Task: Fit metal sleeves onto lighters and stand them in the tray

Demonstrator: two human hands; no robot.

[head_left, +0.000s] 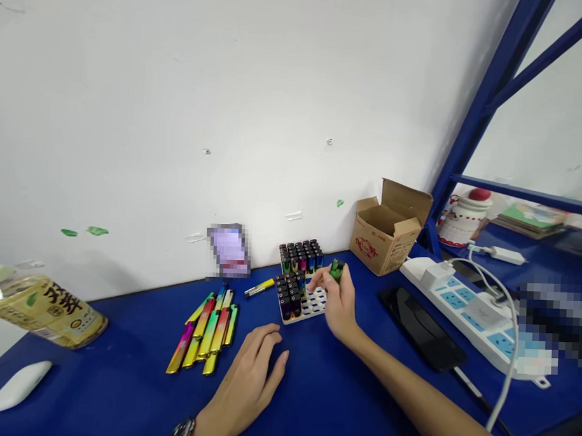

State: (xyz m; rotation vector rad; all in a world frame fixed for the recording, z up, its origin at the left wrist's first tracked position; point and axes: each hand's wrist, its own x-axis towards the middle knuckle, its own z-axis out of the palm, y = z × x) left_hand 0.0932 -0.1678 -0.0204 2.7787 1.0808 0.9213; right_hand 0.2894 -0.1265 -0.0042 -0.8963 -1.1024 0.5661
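My right hand (pixel 338 302) pinches a small green lighter (pixel 336 269) just above the right side of a white grid tray (pixel 315 303). That tray is partly filled with black-capped lighters (pixel 291 294) on its left. A second full tray of lighters (pixel 301 256) stands behind it near the wall. My left hand (pixel 251 377) rests flat on the blue table (pixel 122 390) with fingers spread, holding nothing. To its left lie several rainbow-coloured lighters (pixel 205 332) in a row. One yellow lighter (pixel 259 287) lies alone further back.
An open cardboard box (pixel 388 229) stands at the back right. A black phone (pixel 423 327) and a white power strip (pixel 464 307) with cables lie to the right. A tipped drink bottle (pixel 42 311) and a white mouse (pixel 16 386) are at the left.
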